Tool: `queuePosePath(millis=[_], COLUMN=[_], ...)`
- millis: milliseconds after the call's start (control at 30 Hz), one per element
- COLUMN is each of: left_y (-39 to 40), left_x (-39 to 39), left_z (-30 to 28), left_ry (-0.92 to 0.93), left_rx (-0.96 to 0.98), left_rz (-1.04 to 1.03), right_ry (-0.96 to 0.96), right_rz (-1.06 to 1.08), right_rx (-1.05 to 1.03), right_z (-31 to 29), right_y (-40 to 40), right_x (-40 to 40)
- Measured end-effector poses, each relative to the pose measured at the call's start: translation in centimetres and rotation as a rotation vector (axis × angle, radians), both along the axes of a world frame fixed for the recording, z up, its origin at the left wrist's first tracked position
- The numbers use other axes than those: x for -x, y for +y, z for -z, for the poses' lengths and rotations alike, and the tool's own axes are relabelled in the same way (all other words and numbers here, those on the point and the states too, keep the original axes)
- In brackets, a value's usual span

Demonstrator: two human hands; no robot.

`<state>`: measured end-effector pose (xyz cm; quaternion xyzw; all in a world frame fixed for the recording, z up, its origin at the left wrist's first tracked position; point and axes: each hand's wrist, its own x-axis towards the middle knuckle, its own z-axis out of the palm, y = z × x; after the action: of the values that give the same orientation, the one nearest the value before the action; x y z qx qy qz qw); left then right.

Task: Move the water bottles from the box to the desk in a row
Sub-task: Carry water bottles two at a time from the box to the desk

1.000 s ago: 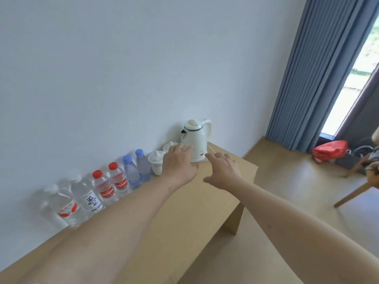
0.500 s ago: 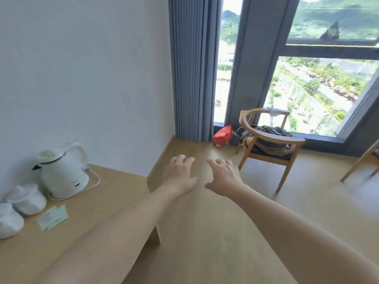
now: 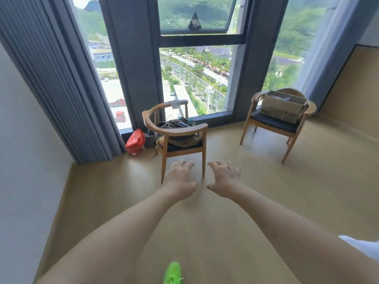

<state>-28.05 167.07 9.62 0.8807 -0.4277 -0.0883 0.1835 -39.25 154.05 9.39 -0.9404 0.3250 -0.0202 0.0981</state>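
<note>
Out in front of us, above the pale wood-look floor (image 3: 235, 222), both bare arms reached forward side by side. Our left hand (image 3: 180, 179) hung palm down with its fingers loosely spread and relaxed, holding nothing. Our right hand (image 3: 224, 179) matched it just beside, fingers likewise loose and spread, also holding nothing. The two hands were near each other but apart.

Well beyond the right hand, a brown cardboard box (image 3: 284, 108) sat on the dark seat cushion of the right wooden armchair (image 3: 272, 125), filling the seat between its curved arms. We could see something bluish through its open top, too small to tell whether bottles were inside.

Nearer and just past our left hand stood a second wooden armchair (image 3: 176, 132) with a heap of dark bags (image 3: 178, 130) on its seat. Beside its left legs, against the foot of the tall dark-framed window (image 3: 199, 39), lay a red plastic bag (image 3: 135, 141). Grey pleated curtains (image 3: 51, 78) hung along the left edge of the window. At the bottom edge of the view we saw a bright green shoe (image 3: 173, 273) on the floor.
</note>
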Motion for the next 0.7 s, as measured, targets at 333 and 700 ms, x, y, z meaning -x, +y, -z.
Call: queuePosePath(millis=[333,700], left_y=[-17.0,-35.5], left_x=[-12.1,-14.8], left_z=[-0.9,1.3], left_ry=[-0.046,-0.020], left_rx=[-0.010,-0.023], left_rz=[0.251,0.465], right_ry=[0.005,0.053], right_rz=[0.273,0.477], right_rx=[0.063,-0.030], right_z=[-0.8,1.7], right_y=[-13.6,-27.8], right_x=[-8.7,-9.7])
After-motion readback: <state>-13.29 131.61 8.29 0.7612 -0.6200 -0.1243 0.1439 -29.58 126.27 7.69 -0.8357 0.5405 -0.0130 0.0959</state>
